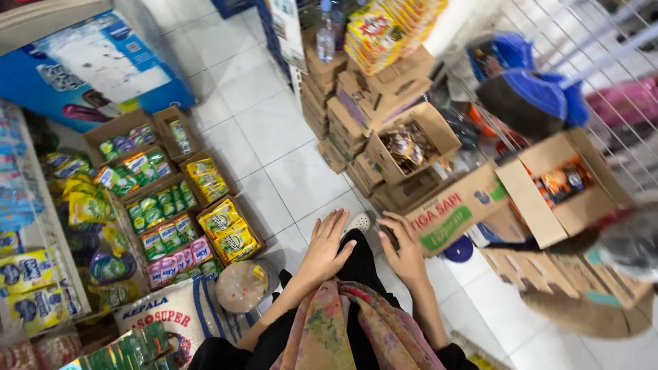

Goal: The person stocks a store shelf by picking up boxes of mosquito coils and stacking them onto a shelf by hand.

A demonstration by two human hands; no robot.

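Note:
My left hand (325,247) rests flat on my black-trousered knee, fingers spread and empty. My right hand (403,248) hovers beside it, fingers loosely curled toward a brown cardboard box (452,209) with a green printed patch; it holds nothing that I can see. A flowered scarf (349,329) hangs over my lap. A white slipper (358,222) shows just beyond my knee on the white tiled floor (274,137).
Open cartons of yellow and green snack packets (175,205) stand at the left. A white sack (171,315) lies near my left side. Stacked cardboard boxes (370,109) rise ahead, and an open carton (562,185) of packets with blue brooms (534,96) stands at right.

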